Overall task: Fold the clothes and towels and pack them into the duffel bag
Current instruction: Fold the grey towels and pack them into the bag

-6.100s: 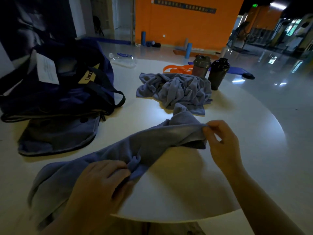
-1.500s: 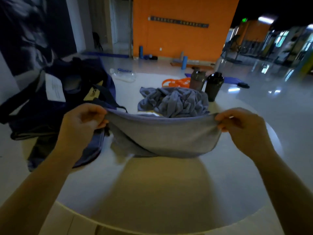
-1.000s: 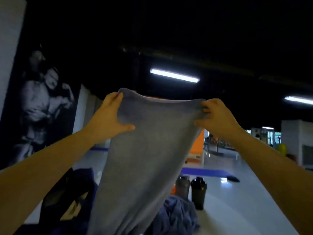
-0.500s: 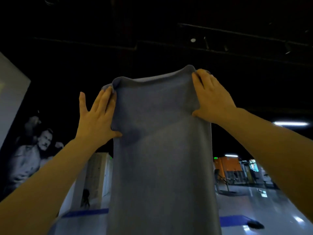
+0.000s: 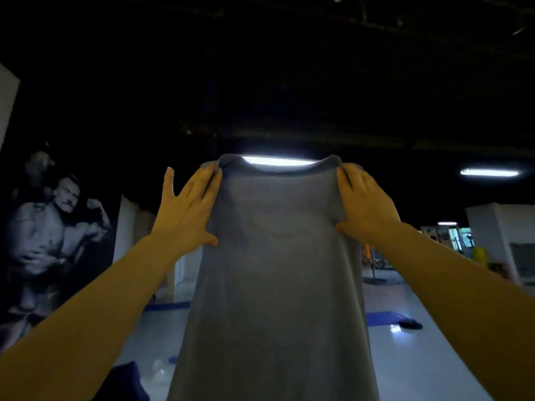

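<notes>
A grey towel (image 5: 275,270) hangs lengthwise in front of me, held up high against the dark ceiling. My left hand (image 5: 188,209) holds its upper left corner, with the thumb on the near side and the fingers stretched up along the edge. My right hand (image 5: 364,204) holds the upper right corner the same way. The top edge sags a little between the hands. A dark blue shape at the bottom left is probably the duffel bag (image 5: 124,380). The table and the other towel are hidden behind the hanging cloth.
A ceiling light (image 5: 278,161) glows just above the towel's top edge. A large wall poster (image 5: 52,227) fills the left. The shiny floor behind carries blue mats (image 5: 382,318) and a dark object (image 5: 409,324) at the right.
Both hands raised the towel from table height until it hangs at full length, and my view tilted up with it. Over the last half second the hands sit slightly lower in view.
</notes>
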Motion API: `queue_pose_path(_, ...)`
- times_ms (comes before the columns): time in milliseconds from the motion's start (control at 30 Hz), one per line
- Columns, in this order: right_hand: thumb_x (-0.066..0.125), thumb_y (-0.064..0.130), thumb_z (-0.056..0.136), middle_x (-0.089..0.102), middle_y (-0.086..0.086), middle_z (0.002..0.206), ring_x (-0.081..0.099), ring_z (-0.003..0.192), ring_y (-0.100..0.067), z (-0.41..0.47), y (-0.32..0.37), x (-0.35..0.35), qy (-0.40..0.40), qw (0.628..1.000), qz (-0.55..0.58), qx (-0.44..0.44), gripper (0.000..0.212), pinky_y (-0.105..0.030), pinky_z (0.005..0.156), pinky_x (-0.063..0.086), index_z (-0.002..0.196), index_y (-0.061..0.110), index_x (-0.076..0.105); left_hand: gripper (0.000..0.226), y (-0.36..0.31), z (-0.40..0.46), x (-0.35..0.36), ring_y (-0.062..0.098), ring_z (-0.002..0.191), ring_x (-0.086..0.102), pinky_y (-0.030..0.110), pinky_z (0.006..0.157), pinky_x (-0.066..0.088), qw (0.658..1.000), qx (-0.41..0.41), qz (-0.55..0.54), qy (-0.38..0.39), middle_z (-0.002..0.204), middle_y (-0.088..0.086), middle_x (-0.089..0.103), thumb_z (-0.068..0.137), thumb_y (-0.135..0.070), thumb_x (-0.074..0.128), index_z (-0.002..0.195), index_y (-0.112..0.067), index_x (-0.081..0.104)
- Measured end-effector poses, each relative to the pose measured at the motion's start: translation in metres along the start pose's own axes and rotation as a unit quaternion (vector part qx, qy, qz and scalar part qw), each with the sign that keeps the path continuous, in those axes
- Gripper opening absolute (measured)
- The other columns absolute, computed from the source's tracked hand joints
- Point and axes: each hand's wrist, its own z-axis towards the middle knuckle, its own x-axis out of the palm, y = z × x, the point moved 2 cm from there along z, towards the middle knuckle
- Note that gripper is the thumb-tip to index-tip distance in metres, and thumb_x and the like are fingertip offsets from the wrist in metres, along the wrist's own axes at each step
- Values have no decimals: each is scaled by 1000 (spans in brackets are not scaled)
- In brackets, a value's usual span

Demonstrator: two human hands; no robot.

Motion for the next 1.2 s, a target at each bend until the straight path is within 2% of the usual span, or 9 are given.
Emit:
queue_pose_path(100,71,33,81,3,-15,157,10,144,-31,-26,5,60,43,999,27,6,105,-35,117,13,151,3,-1,144,-31,-33,52,24,142,7,59,108,-14,998,44,-7,47,158,15,17,45,-67,82,149,-6,4)
queue_pose_path(200,75,29,76,5,-15,157,16,141,-34,-60,10,110,98,994,47,4,107,-42,113,26,151,3,2,129,-64,-80,87,25,147,8,60,111,-9,987,78,-11,142,160,13,1,68,-67,69,149,-6,-11)
queue_pose_path(467,75,15,76,20,-17,151,32,133,-36,-174,18,158,103,977,184,26,93,-42,103,40,148,0,19,98,-111,-190,109,39,141,22,53,115,16,917,-3,-356,179,156,19,19,78,-34,76,150,-4,17)
queue_pose_path(700,73,24,81,51,-15,128,43,114,-8,-351,41,125,162,913,373,33,59,-22,97,41,131,5,50,48,-120,-327,50,-13,112,47,6,96,34,791,-122,-567,194,121,-29,52,85,-21,71,128,-30,54)
queue_pose_path(767,67,35,82,57,0,118,49,106,2,-396,47,108,214,887,408,31,42,-7,93,38,120,16,60,29,-114,-370,39,-11,97,58,9,83,46,741,-142,-607,248,106,-31,61,86,-38,68,109,-53,59)
queue_pose_path(867,54,38,81,64,13,97,60,84,0,-449,58,90,260,861,431,72,25,-5,76,43,88,24,72,22,-112,-419,30,-24,91,51,3,80,41,753,-89,-570,317,105,-48,51,87,-66,43,109,-72,44)
queue_pose_path(967,55,45,81,58,17,102,60,84,-1,-473,69,79,296,862,407,53,30,2,76,38,88,22,73,27,-116,-452,21,-31,99,43,-2,86,34,727,-53,-580,363,112,-53,44,93,-66,31,111,-63,51)
queue_pose_path(1100,41,84,74,41,27,123,46,106,10,-472,65,67,405,817,411,9,72,1,88,34,125,34,54,55,-113,-462,11,-18,102,52,-1,86,37,711,-17,-588,384,113,-27,60,93,-64,36,100,-22,72)
queue_pose_path(1200,46,89,65,37,20,133,41,115,4,-474,69,66,422,828,369,-26,91,-11,95,35,136,31,44,58,-110,-461,8,-17,108,48,0,88,36,715,14,-570,404,121,-29,50,91,-67,38,110,-22,69)
